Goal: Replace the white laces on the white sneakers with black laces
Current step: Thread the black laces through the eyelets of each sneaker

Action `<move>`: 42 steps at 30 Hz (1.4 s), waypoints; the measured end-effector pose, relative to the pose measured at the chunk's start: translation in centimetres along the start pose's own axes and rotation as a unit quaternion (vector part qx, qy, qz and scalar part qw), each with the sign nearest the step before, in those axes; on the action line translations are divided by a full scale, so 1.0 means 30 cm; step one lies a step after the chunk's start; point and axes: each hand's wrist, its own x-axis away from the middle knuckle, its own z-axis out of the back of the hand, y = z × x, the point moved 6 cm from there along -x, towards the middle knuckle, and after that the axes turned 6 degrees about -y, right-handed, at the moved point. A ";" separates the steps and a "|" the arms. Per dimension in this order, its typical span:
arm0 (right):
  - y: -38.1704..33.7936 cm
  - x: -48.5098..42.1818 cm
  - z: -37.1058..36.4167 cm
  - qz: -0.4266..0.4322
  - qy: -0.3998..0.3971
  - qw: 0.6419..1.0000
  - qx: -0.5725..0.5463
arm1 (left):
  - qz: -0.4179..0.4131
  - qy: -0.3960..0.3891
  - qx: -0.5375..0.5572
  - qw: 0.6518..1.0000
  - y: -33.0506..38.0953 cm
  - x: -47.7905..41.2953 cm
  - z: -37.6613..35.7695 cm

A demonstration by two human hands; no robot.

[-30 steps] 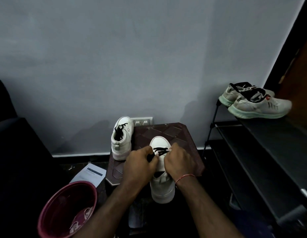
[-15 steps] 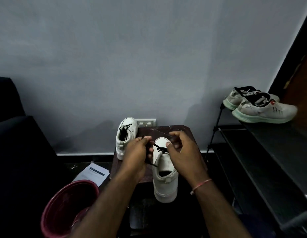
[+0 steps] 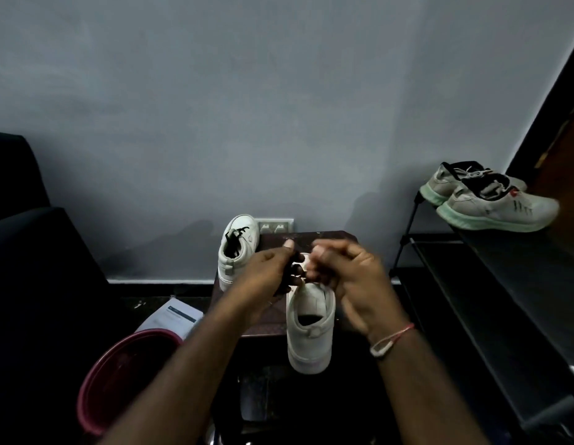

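Fingers (image 3: pixel 288 245) of left hand (image 3: pixel 266 273) pinching black lace (image 3: pixel 292 273) over white sneaker (image 3: pixel 311 332), right fingers (image 3: pixel 332 253) curled, grip blurred

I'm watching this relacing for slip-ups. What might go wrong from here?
1. The near sneaker has its heel hanging past the stool edge. The left hand and right hand pinch the lace near its toe, so a hard tug may tip it off.
2. The other sneaker sits at the stool's left edge, close to the left forearm. A nudge may knock it down.
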 end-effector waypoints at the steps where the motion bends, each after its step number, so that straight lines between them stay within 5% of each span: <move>1: -0.042 -0.018 0.032 0.014 0.037 0.998 -0.059 | -0.017 -0.007 -0.096 0.995 0.031 0.006 0.004; 5: -0.206 -0.076 0.125 0.097 0.129 0.981 -0.110 | -0.117 -0.045 -0.405 0.906 0.171 -0.016 -0.038; 11: -0.277 -0.067 0.150 0.183 0.170 0.968 -0.034 | -0.368 0.054 -0.372 0.851 0.403 -0.095 -0.144; 14: -0.262 -0.062 0.170 0.201 0.169 0.963 0.056 | -0.325 0.089 -0.342 0.877 0.318 -0.130 -0.093; 18: -0.132 -0.093 0.169 0.101 0.093 0.975 0.175 | -0.173 0.161 -0.339 0.911 0.064 -0.104 0.042; 22: 0.050 -0.123 0.172 -0.001 0.044 0.935 0.353 | -0.068 0.094 -0.342 0.933 -0.112 -0.091 0.059; 25: 0.100 -0.150 0.170 0.001 0.076 0.890 0.451 | -0.042 0.058 -0.455 0.888 -0.138 -0.106 0.015; 31: 0.157 -0.172 0.108 0.026 0.087 0.904 0.418 | -0.072 0.186 -0.522 0.829 -0.132 -0.110 -0.002; 37: 0.248 -0.150 0.120 0.032 0.119 0.895 0.429 | -0.103 0.245 -0.280 0.923 -0.205 -0.075 0.098; 42: 0.239 -0.154 0.107 0.043 0.099 0.863 0.493 | -0.077 0.216 -0.184 0.956 -0.233 -0.087 0.111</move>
